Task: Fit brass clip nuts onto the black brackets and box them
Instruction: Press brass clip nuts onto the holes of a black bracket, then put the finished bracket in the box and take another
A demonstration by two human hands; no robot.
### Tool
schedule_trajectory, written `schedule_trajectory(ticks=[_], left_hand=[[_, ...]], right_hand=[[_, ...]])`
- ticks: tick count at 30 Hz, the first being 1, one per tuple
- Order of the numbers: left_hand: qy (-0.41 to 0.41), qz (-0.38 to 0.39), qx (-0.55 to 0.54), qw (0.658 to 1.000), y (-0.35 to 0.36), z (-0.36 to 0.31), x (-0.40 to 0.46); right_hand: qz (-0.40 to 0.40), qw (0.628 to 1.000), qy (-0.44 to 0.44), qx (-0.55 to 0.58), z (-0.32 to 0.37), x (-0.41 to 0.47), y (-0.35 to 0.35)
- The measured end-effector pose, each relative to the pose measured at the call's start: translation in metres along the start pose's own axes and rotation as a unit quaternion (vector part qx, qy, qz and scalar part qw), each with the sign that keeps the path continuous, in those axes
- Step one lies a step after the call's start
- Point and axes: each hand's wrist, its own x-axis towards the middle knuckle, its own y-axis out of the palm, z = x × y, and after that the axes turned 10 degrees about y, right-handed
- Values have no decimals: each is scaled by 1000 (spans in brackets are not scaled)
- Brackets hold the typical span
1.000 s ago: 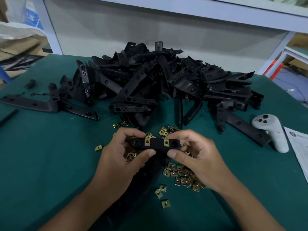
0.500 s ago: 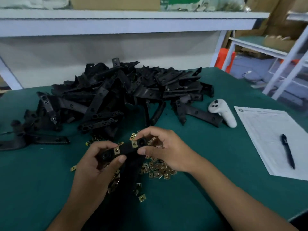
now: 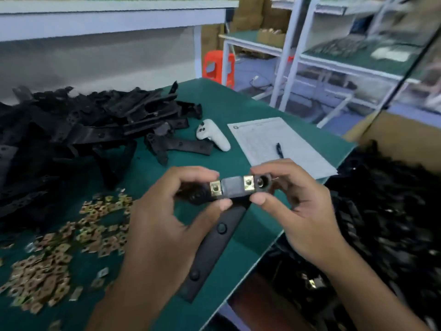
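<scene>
I see the view has swung right since a second ago: the heap of black brackets (image 3: 78, 130) and the loose brass clip nuts (image 3: 59, 247) now sit toward the tabletop's left edge, and a cardboard box (image 3: 381, 211) of dark parts shows past its right edge. My left hand (image 3: 167, 225) and right hand (image 3: 300, 206) each pinch an end of the bracket (image 3: 232, 187), held over the front right edge with two nuts (image 3: 216, 188) on. I judge boxing comes next; a white controller (image 3: 213, 134), paper sheet (image 3: 269, 142) and pen (image 3: 279, 150) lie on the green cloth, white shelving (image 3: 310, 56) beyond.
</scene>
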Motion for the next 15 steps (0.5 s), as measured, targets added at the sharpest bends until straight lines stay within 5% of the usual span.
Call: schedule_trajectory(ticks=[6, 15], left_hand=[[77, 95, -27, 992, 107, -26, 20], [135, 241, 40, 960, 207, -33, 3]], right_hand=[[-121, 980, 33, -155, -9, -47, -105], [-178, 914, 172, -321, -49, -117, -173]])
